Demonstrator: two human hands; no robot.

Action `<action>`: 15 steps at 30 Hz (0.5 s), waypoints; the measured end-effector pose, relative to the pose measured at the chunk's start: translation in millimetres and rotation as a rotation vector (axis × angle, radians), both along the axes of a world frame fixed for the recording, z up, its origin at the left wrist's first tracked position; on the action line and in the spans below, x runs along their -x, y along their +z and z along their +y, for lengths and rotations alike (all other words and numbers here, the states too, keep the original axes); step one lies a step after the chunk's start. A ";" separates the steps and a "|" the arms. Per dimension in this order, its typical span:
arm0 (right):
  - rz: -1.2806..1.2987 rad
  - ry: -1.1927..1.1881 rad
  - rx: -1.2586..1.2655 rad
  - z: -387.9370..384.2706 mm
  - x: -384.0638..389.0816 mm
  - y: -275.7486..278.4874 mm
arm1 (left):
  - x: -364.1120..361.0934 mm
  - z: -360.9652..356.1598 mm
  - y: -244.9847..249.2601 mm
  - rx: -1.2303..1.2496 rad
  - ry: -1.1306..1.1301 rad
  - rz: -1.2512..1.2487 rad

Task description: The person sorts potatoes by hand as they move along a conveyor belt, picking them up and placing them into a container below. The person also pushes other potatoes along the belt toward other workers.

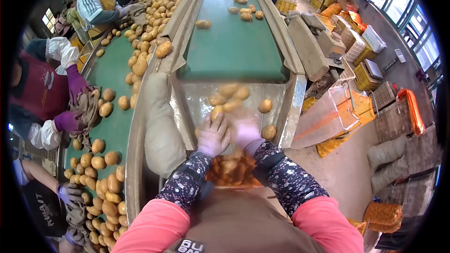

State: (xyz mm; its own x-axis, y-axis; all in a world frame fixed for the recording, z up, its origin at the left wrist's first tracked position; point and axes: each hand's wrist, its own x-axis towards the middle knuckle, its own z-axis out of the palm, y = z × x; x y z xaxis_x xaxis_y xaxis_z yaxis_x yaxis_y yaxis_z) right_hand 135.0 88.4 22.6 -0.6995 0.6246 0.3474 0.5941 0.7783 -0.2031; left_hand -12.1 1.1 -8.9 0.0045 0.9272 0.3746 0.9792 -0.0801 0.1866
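Several tan oval potatoes (229, 97) are rolling from 12 o'clock; left hand (213, 137) spread, right hand (246, 132) unreadably blurred; strays likely missing orange mesh sack (233, 171).

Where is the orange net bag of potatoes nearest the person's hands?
In the head view the orange net bag sits lower centre, just below the left hand and right hand, at the foot of the metal chute.

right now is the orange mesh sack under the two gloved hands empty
No, the orange mesh sack below the left hand and right hand holds yellow-brown potatoes.
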 end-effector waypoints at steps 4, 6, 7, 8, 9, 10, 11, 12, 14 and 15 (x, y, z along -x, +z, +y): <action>-0.111 0.011 -0.023 10.4 15.0 -3.6 | 1.0 -1.1 6.0 -0.006 -0.049 0.022; -0.217 -0.052 0.226 14.2 21.3 -2.2 | -0.2 -2.7 9.7 -0.003 -0.071 0.006; -0.220 -0.088 0.355 13.5 21.0 4.8 | -0.8 -2.6 9.9 -0.005 -0.079 -0.002; -0.221 -0.124 0.483 13.2 20.8 9.3 | -1.1 -2.3 10.0 -0.006 -0.086 -0.011; -0.109 -0.119 0.514 12.4 17.3 2.1 | -0.5 -1.7 7.3 -0.015 -0.100 -0.027; 0.002 -0.112 0.545 11.0 10.9 -13.3 | 0.5 -0.9 2.5 -0.023 -0.112 -0.045; 0.112 -0.104 0.577 12.1 6.9 -28.4 | 0.9 -1.4 -1.4 -0.029 -0.122 -0.063; 0.195 -0.182 0.642 16.2 6.4 -41.0 | 0.1 -1.6 -0.6 -0.034 -0.110 -0.051; 0.361 -0.348 0.773 18.6 4.8 -61.5 | -1.1 -0.7 3.4 -0.036 -0.092 -0.029; 0.657 -0.315 0.915 14.6 1.6 -59.5 | -1.2 -0.2 3.2 -0.022 -0.091 -0.009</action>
State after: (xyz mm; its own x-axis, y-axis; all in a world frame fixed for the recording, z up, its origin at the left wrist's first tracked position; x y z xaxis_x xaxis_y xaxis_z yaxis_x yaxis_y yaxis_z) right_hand 133.4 102.9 -36.9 -0.3219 0.9430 -0.0847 0.3068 0.0193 -0.9516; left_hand -10.9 0.8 -5.7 0.0848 0.9145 0.3956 0.9659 -0.1730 0.1927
